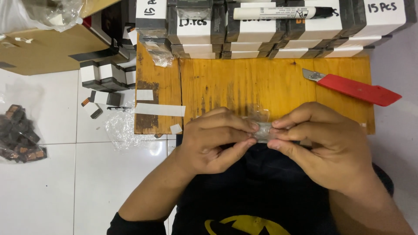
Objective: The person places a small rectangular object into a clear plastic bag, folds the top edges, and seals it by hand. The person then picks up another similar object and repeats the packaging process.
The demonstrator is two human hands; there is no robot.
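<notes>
Held item: small grey piece wrapped in clear plastic film (263, 129), pinched between both hands just above the near edge of the worn yellow wooden tabletop (244, 87).

Left hand (213, 139): grip pressed together on the piece's left end, thumb and forefinger closed on it.

Right hand (324, 146): grip pressed together on the piece's right end, fingertips nearly meeting those of the left.

On the tabletop: red-handled utility knife (355, 88), blade bared, far right; strips of white paper tape (159, 109) at the left; stacked black-and-white small boxes (261, 32) along the far edge, a black-and-white marker pen (283, 12) lying on top.

On the white tiled floor (43, 182): clear bag of small dark parts (19, 135), far left; brown cardboard carton (48, 48), upper left.
</notes>
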